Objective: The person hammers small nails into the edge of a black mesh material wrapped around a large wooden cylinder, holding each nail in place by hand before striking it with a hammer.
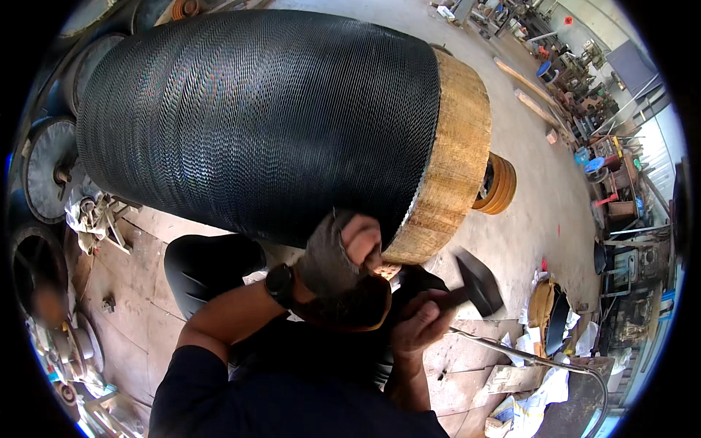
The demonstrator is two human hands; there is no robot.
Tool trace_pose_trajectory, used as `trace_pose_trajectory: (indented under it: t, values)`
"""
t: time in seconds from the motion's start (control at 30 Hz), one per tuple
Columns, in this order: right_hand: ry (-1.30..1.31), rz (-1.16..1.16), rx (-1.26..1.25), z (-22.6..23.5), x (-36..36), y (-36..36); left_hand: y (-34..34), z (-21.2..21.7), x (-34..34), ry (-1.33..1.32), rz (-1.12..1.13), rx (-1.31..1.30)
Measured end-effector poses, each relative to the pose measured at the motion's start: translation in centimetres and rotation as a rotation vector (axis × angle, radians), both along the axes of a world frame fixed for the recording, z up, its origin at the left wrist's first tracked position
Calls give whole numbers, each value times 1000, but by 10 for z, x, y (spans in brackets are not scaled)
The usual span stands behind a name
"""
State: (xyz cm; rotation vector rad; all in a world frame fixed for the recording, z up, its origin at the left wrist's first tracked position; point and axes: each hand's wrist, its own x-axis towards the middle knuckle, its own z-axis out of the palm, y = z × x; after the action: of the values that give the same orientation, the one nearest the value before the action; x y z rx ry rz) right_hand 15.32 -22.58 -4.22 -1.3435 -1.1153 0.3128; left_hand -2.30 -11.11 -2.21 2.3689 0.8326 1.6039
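A large black roller (255, 124), its surface finely ridged, lies across the upper middle. A tan wood-like band (456, 146) rings its right end. My left hand (339, 252), in a grey glove that leaves the fingers bare, is closed at the roller's lower edge, near the seam with the band. What its fingers pinch, if anything, is too small to make out. To its right, my bare right hand (422, 325) is wrapped round a hammer (478, 285), whose dark head is slightly blurred. Below my left wrist sits a dark rounded thing with a tan edge (350, 310).
An orange-brown grooved end piece (500, 184) juts from the roller's right end. Round metal wheels (51, 168) line the left side. A bent metal rod (540, 359) runs beside papers and bags at lower right. Wooden planks (529, 80) lie on the floor beyond, near cluttered machinery.
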Motion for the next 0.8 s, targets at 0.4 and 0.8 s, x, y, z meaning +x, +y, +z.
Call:
trace_pose_trajectory:
  t: [0.4, 0.8]
  values:
    - [-1, -49, -81, -7, 1, 0, -53, -48, -7, 484, -202, -194]
    - [-148, -79, -134, -8, 6, 1, 6, -10, -18, 203, -82, -6]
